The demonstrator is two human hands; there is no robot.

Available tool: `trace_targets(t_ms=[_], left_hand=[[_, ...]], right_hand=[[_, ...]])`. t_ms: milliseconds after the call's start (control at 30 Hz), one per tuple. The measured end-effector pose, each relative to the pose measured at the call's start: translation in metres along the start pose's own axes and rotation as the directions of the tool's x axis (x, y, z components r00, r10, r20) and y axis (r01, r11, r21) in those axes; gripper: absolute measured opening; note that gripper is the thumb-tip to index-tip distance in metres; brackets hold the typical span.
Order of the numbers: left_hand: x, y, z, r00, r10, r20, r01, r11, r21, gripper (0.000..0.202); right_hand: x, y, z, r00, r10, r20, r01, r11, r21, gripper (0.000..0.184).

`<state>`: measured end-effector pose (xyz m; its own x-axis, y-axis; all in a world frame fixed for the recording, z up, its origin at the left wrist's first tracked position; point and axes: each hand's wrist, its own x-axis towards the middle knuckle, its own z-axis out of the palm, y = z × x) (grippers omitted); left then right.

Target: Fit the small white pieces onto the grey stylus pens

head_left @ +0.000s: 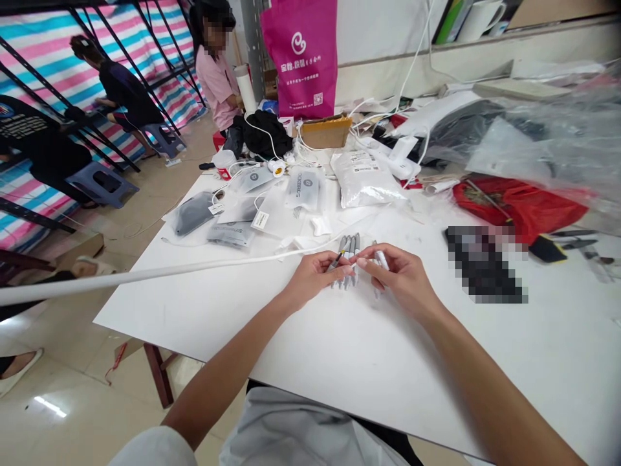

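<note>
- Markers (pixel 349 260): a small bunch of slim grey ones, lying on the white table (pixel 388 382) between the hands, close to the table's middle.
- Left hand (pixel 313 279): closed, gripping a dark-tipped marker (pixel 334 261) between thumb and fingers, just beside the bunch.
- Right hand (pixel 400 281): curled into a pinch, its fingertips almost meeting the left hand's. Whether it grips something is too small to tell. A white marker (pixel 381 259) stands out just beyond its fingers.
- White tube (pixel 145 275): a long one, crossing the table's left corner and reaching towards the left hand.
- Pouches (pixel 303 189): grey and clear, lying in a loose group beyond the hands, with a fat white bag (pixel 363 180) beside them.
- Red bag (pixel 514 207): on the table's far right, beside a pixelated black object (pixel 485 265).
- Clear plastic (pixel 548 142): heaped on the far right.
- Cardboard box (pixel 325 133): at the far edge, below a pink tote (pixel 303 58).
- Co-workers: one in a pink shirt (pixel 216 84) stands beyond the table; one in a dark shirt (pixel 123 90) sits on a stool further left.
</note>
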<state>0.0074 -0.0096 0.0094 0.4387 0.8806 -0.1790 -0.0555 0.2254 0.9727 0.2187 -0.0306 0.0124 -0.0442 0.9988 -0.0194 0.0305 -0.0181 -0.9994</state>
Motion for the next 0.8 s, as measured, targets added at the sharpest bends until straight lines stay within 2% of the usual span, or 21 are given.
trace_targets(t_ms=[233, 633, 800], left_hand=[[0.0000, 0.0022, 0.0016, 0.999, 0.009, -0.036, -0.010, 1.000, -0.027, 0.042], [-0.0003, 0.0036, 0.0020, 0.999, 0.027, -0.043, -0.028, 0.999, -0.025, 0.042], [-0.0010, 0.0033, 0.0022, 0.997, 0.052, -0.060, -0.053, 0.999, -0.012, 0.041]], right_hand=[[-0.0027, -0.0021, 0.0023, 1.000, -0.023, 0.019, 0.025, 0.995, -0.093, 0.042], [-0.0026, -0.0002, 0.0068, 0.998, -0.027, 0.054, 0.033, 0.994, -0.107, 0.043], [-0.0032, 0.0012, 0.0073, 0.995, -0.037, 0.095, 0.055, 0.980, -0.191, 0.042]])
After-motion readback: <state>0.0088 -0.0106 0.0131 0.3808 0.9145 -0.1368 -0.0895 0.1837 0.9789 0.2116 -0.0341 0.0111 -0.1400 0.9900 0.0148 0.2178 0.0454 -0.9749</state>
